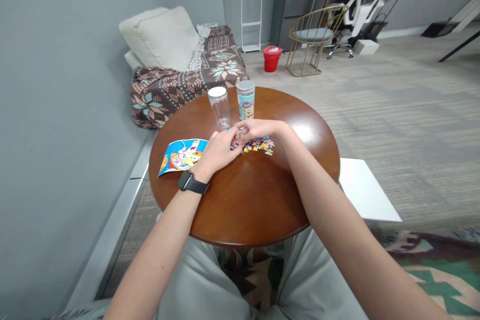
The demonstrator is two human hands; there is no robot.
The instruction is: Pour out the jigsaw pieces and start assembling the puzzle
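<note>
Two bare hands, left (222, 150) and right (257, 129), meet over a round brown table (247, 205), fingers curled together; I cannot tell whether they grip anything. Colourful puzzle pieces (264, 145) lie just beneath and beside the right hand. Left of the hands, a blue sheet (183, 155) shows SpongeBob. Behind stand a clear jar (221, 107) with a white lid and a SpongeBob-printed jar (246, 102), any lettering too small to read.
</note>
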